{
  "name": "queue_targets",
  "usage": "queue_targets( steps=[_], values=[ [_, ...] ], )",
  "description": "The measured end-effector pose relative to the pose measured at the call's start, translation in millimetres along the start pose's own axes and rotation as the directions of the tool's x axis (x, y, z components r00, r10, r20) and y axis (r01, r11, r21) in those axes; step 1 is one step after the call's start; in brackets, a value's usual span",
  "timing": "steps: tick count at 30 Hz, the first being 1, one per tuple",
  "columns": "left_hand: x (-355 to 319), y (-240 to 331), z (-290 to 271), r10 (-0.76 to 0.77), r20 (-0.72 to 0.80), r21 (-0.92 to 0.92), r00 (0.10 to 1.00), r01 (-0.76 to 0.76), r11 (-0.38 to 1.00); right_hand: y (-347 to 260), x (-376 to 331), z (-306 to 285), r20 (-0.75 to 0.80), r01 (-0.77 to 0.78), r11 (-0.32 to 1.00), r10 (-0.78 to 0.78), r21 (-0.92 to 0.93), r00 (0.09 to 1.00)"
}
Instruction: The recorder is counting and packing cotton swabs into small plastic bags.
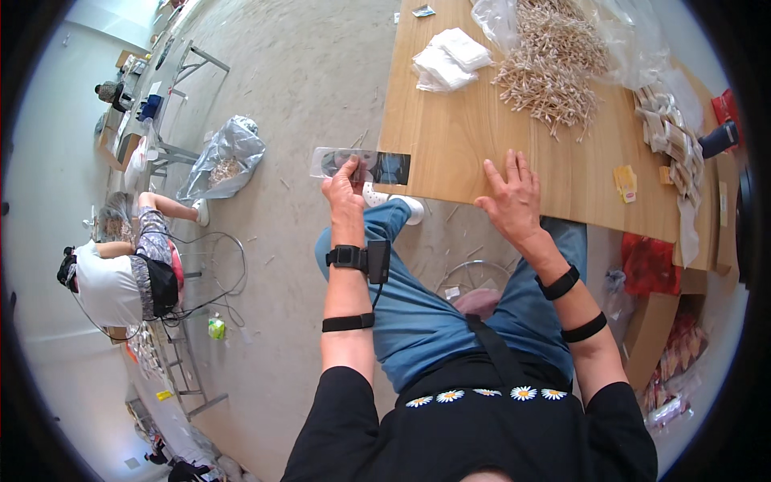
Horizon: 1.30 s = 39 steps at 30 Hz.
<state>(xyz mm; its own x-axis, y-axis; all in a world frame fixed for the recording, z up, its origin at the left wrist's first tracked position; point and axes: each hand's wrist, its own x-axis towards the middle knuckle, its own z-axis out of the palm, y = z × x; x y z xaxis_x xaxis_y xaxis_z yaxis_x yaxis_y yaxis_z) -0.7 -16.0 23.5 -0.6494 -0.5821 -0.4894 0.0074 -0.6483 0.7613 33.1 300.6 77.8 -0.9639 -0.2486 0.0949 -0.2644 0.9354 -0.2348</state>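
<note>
packet [393, 169], flat, clear at its left end and dark at its right, is at the table's near left corner, its clear end out over the floor [305, 104] and its dark end over the wood; whether it rests there or hangs just above i cannot tell. the left hand [344, 189] grips it near the middle, thumb on top, the fingers beneath mostly hidden. the right hand [511, 197] is open, palm down at the table's near edge, fingers spread, with nothing seen in it. the step in hand looks like holding or handling the packet one-handed. as i judge it, working it with both hands would call for bringing the right hand across the bare wood between them; setting it down would call for getting the clear end in over the table [446, 157] before the thumb lets go. farther in lie white packs [454, 60], then a heap of thin sticks [554, 72] beside a clear bag [634, 48]. to the right are a yellow card [625, 185] and a bundle of pale strips [675, 136]. below that side is a red bag [649, 265]. well off to the left, a co-worker [112, 289] sits near a grey bag [233, 157].
</note>
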Motion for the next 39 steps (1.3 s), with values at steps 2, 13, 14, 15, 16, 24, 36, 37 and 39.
queue_targets(
  steps=[2,13,14,15,16,24,36,37,39],
  values=[
    [-2,-1,2,-0.013,0.006,-0.002,1.0,0.013,1.0,-1,0,-1,0.003,-0.002,1.0,0.002,0.007,1.0],
    [-12,-23,14,0.109,0.026,-0.004,0.994,-0.109,0.994,-1,0,-7,0.037,-0.04,0.999,0.041,-0.008,0.998],
    [-13,-29,17,0.13,0.041,0.007,0.991,-0.131,0.991,0,0,-8,0.033,-0.052,0.998,0.053,-0.018,0.998],
    [-14,-30,17,0.119,0.055,0.003,0.991,-0.119,0.993,-1,0,-8,0.045,-0.05,0.998,0.051,-0.029,0.998],
    [-10,-30,13,0.156,0.043,0.02,0.987,-0.157,0.987,-1,1,-7,0.056,-0.05,0.998,0.053,-0.046,0.997],
    [-57,-14,-13,0.095,-0.148,0.299,0.984,-0.047,0.953,43,4,10,-0.039,0.008,0.981,0.0,0.193,0.999],
    [-168,-44,31,0.309,0.606,0.644,0.734,-0.68,0.352,175,79,-2,-0.107,-0.367,0.917,0.385,0.159,0.917],
    [-169,-50,33,0.271,0.724,0.598,0.634,-0.774,0.209,164,77,6,-0.094,-0.348,0.928,0.361,0.13,0.928],
    [-178,-60,49,0.219,0.807,0.536,0.548,-0.836,0.117,145,65,14,-0.123,-0.318,0.934,0.339,0.163,0.933]
  ],
)
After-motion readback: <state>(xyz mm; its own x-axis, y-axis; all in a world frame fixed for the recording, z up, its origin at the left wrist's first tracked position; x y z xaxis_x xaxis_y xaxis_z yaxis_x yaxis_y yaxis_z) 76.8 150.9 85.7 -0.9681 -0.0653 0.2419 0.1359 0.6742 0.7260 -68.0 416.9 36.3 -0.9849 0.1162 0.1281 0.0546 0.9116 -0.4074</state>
